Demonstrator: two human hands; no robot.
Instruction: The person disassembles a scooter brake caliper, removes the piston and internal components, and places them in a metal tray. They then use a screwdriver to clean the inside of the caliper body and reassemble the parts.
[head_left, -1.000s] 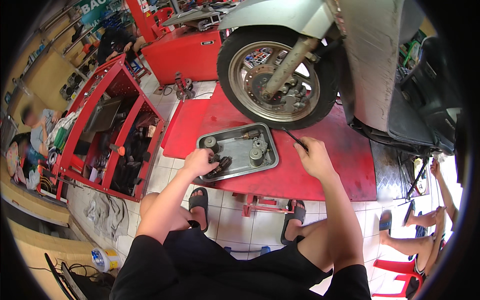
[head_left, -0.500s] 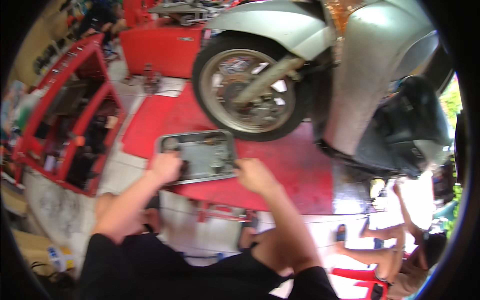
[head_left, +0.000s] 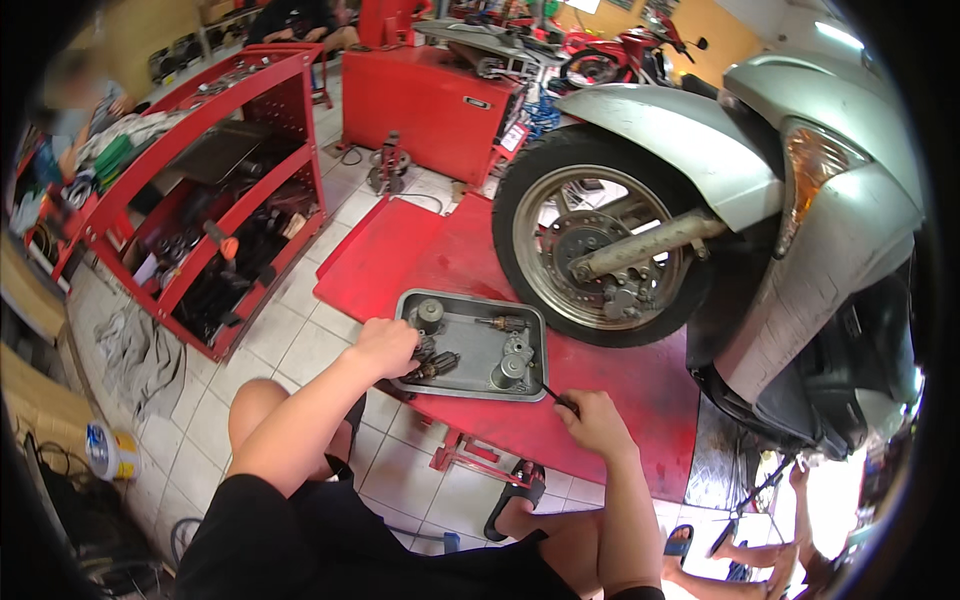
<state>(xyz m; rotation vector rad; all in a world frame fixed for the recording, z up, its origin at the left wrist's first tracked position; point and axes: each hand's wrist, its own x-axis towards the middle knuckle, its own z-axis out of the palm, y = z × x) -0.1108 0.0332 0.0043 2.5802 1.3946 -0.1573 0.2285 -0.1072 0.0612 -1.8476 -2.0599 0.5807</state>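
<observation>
A shallow grey metal tray (head_left: 470, 306) lies on the red platform. Inside are a round metal housing (head_left: 428, 317) at far left, a silver cylindrical motor part (head_left: 510, 370) at right, and a small ribbed dark part (head_left: 507, 323) at the far side. My left hand (head_left: 385, 348) reaches over the tray's left edge. Its fingers are curled at dark cylindrical metal parts (head_left: 438, 366); what they grip is hidden. Just beyond the tray's near right corner, my right hand (head_left: 598, 422) is closed round the black handle of a thin screwdriver (head_left: 563, 400), its shaft pointing at the tray.
A silver scooter's front wheel (head_left: 520, 240) stands right behind the tray. To the left is a red tool cart (head_left: 200, 290) loaded with tools. A red cabinet (head_left: 420, 110) stands farther back. Other people sit at far left, at the back and at lower right.
The view has swung, so the tray and wheel sit lower and farther right. My right hand is now nearer to me relative to the tray's right edge; my left stays at the left side.
</observation>
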